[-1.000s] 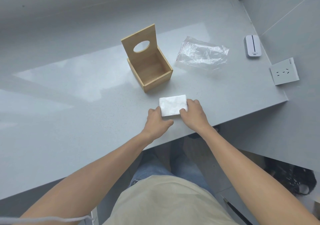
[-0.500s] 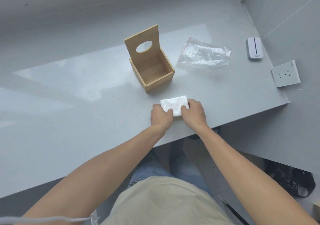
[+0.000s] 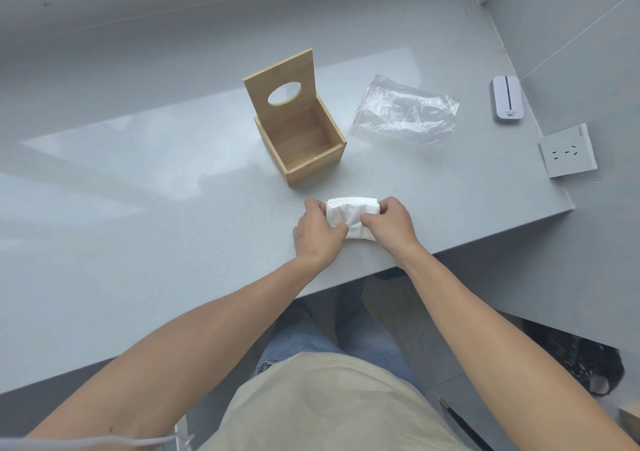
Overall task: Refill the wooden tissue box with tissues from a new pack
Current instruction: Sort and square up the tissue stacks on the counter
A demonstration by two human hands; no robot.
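Note:
A white stack of tissues [image 3: 349, 213] is near the front edge of the grey table [image 3: 138, 208], bent upward in the middle. My left hand [image 3: 317, 234] grips its left end and my right hand [image 3: 389, 223] grips its right end, thumbs pressing on top. Just behind stands the wooden tissue box [image 3: 301, 145], empty, with its lid [image 3: 280, 85] raised upright; the lid has an oval hole.
An empty clear plastic bag [image 3: 403, 112] lies to the right of the box. A small white device [image 3: 506, 103] and a white power socket [image 3: 568, 154] sit by the right wall. The table's front edge runs just under my wrists.
Both hands have closed in from the ends of the tissue stack, which was lying flat and is now squeezed and bowed upward between them.

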